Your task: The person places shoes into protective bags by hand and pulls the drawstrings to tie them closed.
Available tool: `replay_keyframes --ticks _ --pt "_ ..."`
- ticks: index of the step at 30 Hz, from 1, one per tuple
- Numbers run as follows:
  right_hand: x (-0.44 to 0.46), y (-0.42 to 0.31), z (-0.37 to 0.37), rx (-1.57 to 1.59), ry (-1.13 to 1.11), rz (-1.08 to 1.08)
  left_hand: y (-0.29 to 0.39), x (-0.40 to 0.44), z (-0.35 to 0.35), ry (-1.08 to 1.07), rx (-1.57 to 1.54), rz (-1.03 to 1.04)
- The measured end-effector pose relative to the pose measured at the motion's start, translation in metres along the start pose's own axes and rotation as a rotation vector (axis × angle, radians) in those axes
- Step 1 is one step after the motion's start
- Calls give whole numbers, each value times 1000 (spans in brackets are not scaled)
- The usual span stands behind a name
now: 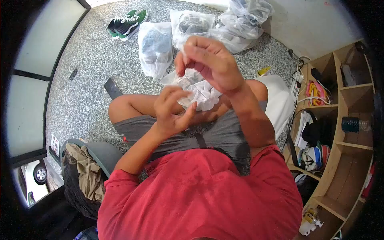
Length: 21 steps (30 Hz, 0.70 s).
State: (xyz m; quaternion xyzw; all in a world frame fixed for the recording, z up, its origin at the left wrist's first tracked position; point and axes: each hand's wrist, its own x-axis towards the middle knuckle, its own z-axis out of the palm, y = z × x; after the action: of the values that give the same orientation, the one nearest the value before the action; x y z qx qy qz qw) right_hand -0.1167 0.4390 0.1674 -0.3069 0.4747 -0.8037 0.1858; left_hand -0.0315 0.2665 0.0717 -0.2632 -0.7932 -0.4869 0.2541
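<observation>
Raised above my lap, my right hand [214, 64] has its thumb and fingertips pressed together; whatever is between them is too small to make out. Lower and to the left, my left hand [172, 108] has its fingers apart and slightly curled, with nothing visible in it. A crumpled translucent white bag [206, 98] lies between my crossed legs, behind and below both hands. A thin dark line crosses the bag. My right forearm passes over the bag's right side.
Filled translucent bags [156, 48] stand on the speckled floor ahead, beside green-and-black shoes [128, 25]. A dark phone-like object [112, 87] lies near my left knee. Wooden shelves [338, 160] stand right; a grey tub [102, 154] with clothes sits left.
</observation>
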Motion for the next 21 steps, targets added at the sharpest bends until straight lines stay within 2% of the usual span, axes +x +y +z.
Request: replay_keyframes --ticks 1,3,4,7,9,11,14,18,21 --pt "-1 -2 -6 64 39 14 -3 3 9 -11 -2 0" --pt "-4 -1 -17 81 61 4 -8 8 31 94 -181 -149" --pt "-6 1 -22 108 74 -15 -17 5 34 -91 -184 -168" --pt "-12 5 -34 129 133 -40 -21 -9 43 -88 -106 -128" --pt "-16 4 -41 114 167 -62 -22 -16 40 -103 -133 -187" --pt "-19 4 -45 118 171 -58 -23 -21 35 -251 -143 -239" --pt "-20 8 -44 126 162 -68 -15 -18 30 -320 -66 -168" --pt "-26 10 -38 93 219 -39 -18 -31 15 -399 -62 -197" --pt "-43 16 -46 40 253 -34 5 -20 -10 -392 -56 -321"
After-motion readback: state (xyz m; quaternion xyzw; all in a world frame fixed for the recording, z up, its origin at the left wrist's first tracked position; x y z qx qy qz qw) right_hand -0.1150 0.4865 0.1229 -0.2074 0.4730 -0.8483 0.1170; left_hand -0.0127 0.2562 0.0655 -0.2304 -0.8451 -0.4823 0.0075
